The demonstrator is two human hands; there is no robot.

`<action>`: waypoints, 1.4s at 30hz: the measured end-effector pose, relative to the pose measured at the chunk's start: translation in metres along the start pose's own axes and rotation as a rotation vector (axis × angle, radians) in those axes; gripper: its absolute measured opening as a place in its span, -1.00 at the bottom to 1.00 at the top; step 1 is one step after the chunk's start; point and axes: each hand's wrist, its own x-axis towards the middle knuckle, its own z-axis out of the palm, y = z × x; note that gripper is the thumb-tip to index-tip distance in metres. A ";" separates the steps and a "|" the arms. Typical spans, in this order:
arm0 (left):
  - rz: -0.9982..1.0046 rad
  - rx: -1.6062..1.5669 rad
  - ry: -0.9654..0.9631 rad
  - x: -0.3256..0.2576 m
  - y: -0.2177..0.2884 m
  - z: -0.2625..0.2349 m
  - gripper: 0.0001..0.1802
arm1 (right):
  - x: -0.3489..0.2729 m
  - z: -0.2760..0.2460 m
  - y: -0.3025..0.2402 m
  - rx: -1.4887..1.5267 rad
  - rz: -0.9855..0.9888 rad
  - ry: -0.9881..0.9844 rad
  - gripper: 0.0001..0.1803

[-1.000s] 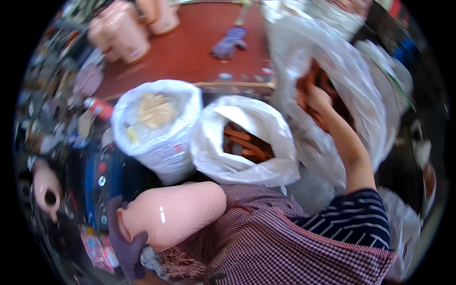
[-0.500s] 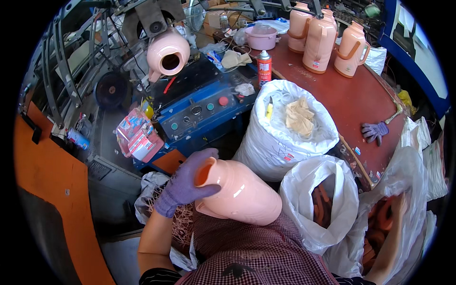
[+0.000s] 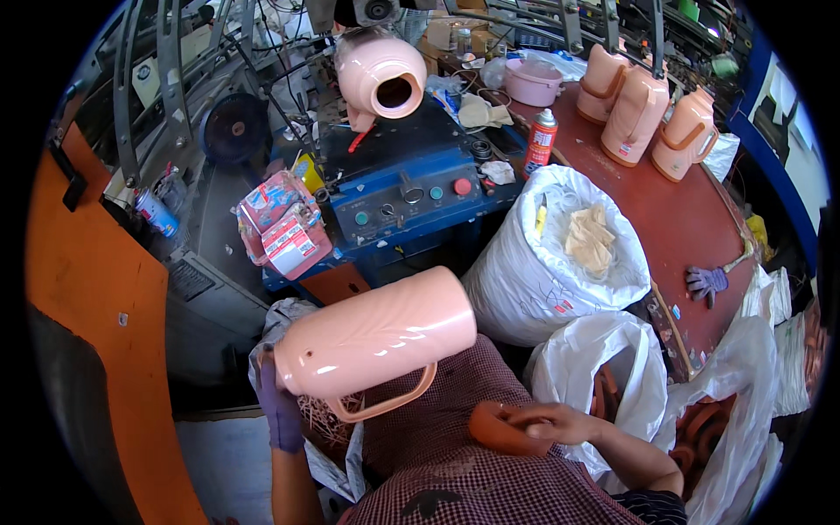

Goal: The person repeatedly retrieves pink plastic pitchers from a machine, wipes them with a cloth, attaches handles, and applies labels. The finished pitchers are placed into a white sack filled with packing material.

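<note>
My left hand [image 3: 279,409], in a purple knit glove, grips a glossy pink thermos jug shell [image 3: 381,328] at its neck end. The shell lies sideways above my lap, its wide end pointing right and its handle hanging underneath. My fingers are partly hidden behind the neck. Just right of the handle, my bare right hand [image 3: 564,424] pinches a brown-orange, shallow round plastic part [image 3: 507,430] over the checked apron [image 3: 472,481]. The part and the shell are apart.
Ahead, another pink shell [image 3: 381,74] hangs on a machine with a blue control panel [image 3: 411,197]. A white sack [image 3: 516,262] of clear plastic and bags of brown parts [image 3: 700,442] stand right. Several finished jugs [image 3: 634,118] stand on the red table [image 3: 604,149].
My left hand has turned the shell so its wide end points up-right and its handle shows. My right hand has come out of the bag at right with a brown-orange part.
</note>
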 end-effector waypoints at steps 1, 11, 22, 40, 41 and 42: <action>0.059 0.132 -0.027 -0.010 -0.005 -0.009 -0.53 | -0.003 0.005 -0.007 -0.116 0.011 0.017 -0.45; -0.276 -0.173 -0.131 -0.056 -0.055 -0.030 -0.45 | 0.073 -0.062 0.006 -0.024 0.159 0.738 -0.49; -0.388 -0.274 0.056 -0.093 -0.058 0.036 -0.43 | 0.102 -0.036 -0.092 -0.598 -0.626 0.601 -0.41; 0.532 0.649 -0.359 -0.066 0.072 0.141 -0.32 | 0.061 -0.024 0.062 -0.035 0.510 0.647 -0.15; 0.492 0.724 -0.265 -0.067 0.072 0.154 -0.34 | 0.042 -0.030 0.055 0.073 0.507 0.656 -0.18; 0.456 0.790 -0.172 -0.065 0.071 0.166 -0.36 | 0.018 -0.043 0.050 0.177 0.498 0.672 -0.21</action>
